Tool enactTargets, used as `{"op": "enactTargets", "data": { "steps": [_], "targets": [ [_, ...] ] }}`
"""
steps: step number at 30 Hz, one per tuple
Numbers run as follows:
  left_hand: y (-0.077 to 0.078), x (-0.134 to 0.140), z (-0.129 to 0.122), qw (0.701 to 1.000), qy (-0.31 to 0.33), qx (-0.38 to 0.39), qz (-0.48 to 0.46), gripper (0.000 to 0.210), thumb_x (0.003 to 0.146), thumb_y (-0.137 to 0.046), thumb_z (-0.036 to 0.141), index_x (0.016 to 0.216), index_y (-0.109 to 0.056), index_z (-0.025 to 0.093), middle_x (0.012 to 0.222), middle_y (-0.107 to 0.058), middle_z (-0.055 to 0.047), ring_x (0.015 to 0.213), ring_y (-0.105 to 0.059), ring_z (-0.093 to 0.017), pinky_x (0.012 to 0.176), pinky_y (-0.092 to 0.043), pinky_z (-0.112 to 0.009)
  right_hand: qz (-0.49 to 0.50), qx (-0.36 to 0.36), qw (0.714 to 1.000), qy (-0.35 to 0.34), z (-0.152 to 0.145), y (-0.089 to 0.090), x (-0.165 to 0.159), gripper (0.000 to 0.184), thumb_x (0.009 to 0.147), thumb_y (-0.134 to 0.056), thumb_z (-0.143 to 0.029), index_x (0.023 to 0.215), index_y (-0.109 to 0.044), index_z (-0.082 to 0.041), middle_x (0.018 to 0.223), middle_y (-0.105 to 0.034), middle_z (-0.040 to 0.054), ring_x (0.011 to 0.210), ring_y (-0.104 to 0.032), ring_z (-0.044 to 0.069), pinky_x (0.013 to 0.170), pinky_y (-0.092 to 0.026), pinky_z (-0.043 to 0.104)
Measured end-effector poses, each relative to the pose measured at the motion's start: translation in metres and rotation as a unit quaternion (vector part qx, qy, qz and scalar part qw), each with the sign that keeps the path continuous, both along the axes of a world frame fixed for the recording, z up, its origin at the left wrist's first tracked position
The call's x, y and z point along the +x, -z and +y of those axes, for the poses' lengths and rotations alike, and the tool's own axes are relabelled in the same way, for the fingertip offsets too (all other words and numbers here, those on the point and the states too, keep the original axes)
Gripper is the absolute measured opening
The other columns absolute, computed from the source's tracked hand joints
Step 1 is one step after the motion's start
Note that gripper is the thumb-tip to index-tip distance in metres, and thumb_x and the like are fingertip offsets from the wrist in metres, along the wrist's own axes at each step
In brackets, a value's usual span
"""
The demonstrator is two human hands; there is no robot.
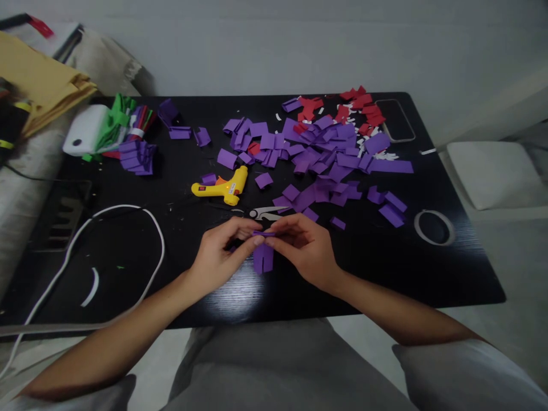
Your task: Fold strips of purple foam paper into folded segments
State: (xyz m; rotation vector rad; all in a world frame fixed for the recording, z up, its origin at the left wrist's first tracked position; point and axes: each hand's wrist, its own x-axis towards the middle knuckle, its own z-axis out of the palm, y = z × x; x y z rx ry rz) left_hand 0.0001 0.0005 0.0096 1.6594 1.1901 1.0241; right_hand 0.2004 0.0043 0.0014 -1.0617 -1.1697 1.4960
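Observation:
Between my two hands I hold a folded purple piece (262,260), paper or thin foam, its lower end hanging down with a slit in it. My left hand (226,246) pinches its upper left edge with thumb and fingers. On the opposite edge my right hand (306,244) pinches it the same way. Just beyond my fingertips lies a pair of scissors (268,213), blades pointing right. A yellow glue gun (222,187) rests behind my left hand, its nozzle end hidden. Many loose purple pieces (327,148) are heaped farther back.
Red scraps (363,108) and white bits lie at the back right. A roll of tape (434,227) sits on the right. Green and purple bundles (115,123) stand at the back left, near a white box (81,134). A white cable (159,225) loops over the table's left side.

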Motion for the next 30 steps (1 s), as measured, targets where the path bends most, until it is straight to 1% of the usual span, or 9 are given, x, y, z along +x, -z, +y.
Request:
{"op": "enactTargets", "data": {
  "steps": [2, 4, 9, 13, 16, 23, 30],
  "targets": [
    [-0.0014, 0.0008, 0.0010, 1.000, -0.007, 0.007, 0.025, 0.012, 0.093, -0.076, 0.030, 0.099, -0.076, 0.020, 0.083, -0.076, -0.003, 0.071, -0.070, -0.014, 0.072, -0.059, -0.026, -0.001, 0.004, 1.000, 0.002, -0.0004, -0.0001, -0.0001, 0.032, 0.078, -0.092, -0.039, 0.096, -0.071, -0.023, 0.094, -0.079, 0.0031, 0.092, -0.077, 0.020, 0.089, -0.066, 0.037],
    [-0.0033, 0.0009, 0.0016, 0.999, -0.014, 0.018, 0.031, 0.009, 0.093, -0.076, 0.029, 0.094, -0.077, 0.020, 0.079, -0.075, -0.002, 0.067, -0.068, -0.013, 0.068, -0.058, -0.025, 0.000, 0.006, 1.000, -0.001, -0.0001, -0.0004, -0.0001, 0.032, 0.077, -0.092, -0.039, 0.098, -0.073, -0.023, 0.095, -0.079, 0.0033, 0.093, -0.077, 0.019, 0.089, -0.066, 0.036],
    [-0.0043, -0.0001, 0.0013, 0.999, -0.016, 0.040, 0.032, 0.006, 0.092, -0.077, 0.024, 0.093, -0.077, 0.018, 0.076, -0.074, 0.000, 0.066, -0.068, -0.011, 0.065, -0.055, -0.022, 0.012, 0.005, 0.999, -0.032, 0.0024, -0.0005, -0.0006, 0.026, 0.081, -0.089, -0.038, 0.099, -0.078, -0.023, 0.098, -0.080, 0.0033, 0.092, -0.077, 0.018, 0.086, -0.066, 0.032],
    [-0.0028, -0.0004, 0.0013, 0.998, -0.015, 0.053, 0.034, 0.004, 0.091, -0.078, 0.021, 0.093, -0.077, 0.017, 0.078, -0.075, 0.000, 0.067, -0.068, -0.010, 0.064, -0.055, -0.020, -0.018, 0.016, 0.999, -0.025, 0.0037, 0.0002, -0.0010, 0.019, 0.083, -0.086, -0.039, 0.093, -0.081, -0.023, 0.091, -0.082, 0.0018, 0.085, -0.077, 0.018, 0.079, -0.065, 0.029],
    [-0.0027, 0.0004, 0.0014, 0.999, -0.014, 0.036, 0.018, 0.004, 0.090, -0.079, 0.020, 0.092, -0.077, 0.017, 0.076, -0.074, 0.000, 0.066, -0.068, -0.010, 0.062, -0.055, -0.020, -0.033, 0.026, 0.999, -0.022, 0.0038, 0.0000, -0.0007, 0.017, 0.084, -0.086, -0.040, 0.091, -0.082, -0.025, 0.090, -0.082, 0.0011, 0.083, -0.077, 0.018, 0.076, -0.064, 0.029],
    [-0.0043, 0.0030, 0.0015, 0.999, -0.016, -0.025, -0.027, 0.006, 0.088, -0.081, 0.020, 0.090, -0.076, 0.017, 0.074, -0.073, 0.001, 0.061, -0.065, -0.008, 0.056, -0.051, -0.018, -0.046, 0.043, 0.998, -0.017, 0.0033, -0.0002, -0.0001, 0.016, 0.086, -0.084, -0.038, 0.091, -0.082, -0.024, 0.090, -0.082, 0.0015, 0.084, -0.077, 0.018, 0.077, -0.063, 0.030],
    [-0.0037, 0.0026, 0.0019, 0.998, -0.010, -0.041, -0.057, 0.006, 0.086, -0.081, 0.019, 0.090, -0.077, 0.017, 0.074, -0.074, 0.001, 0.062, -0.066, -0.008, 0.058, -0.052, -0.017, -0.042, 0.046, 0.998, -0.019, 0.0032, 0.0025, -0.0001, 0.011, 0.088, -0.081, -0.033, 0.093, -0.080, -0.023, 0.093, -0.082, 0.0020, 0.086, -0.077, 0.018, 0.081, -0.063, 0.031]
  ]
}}
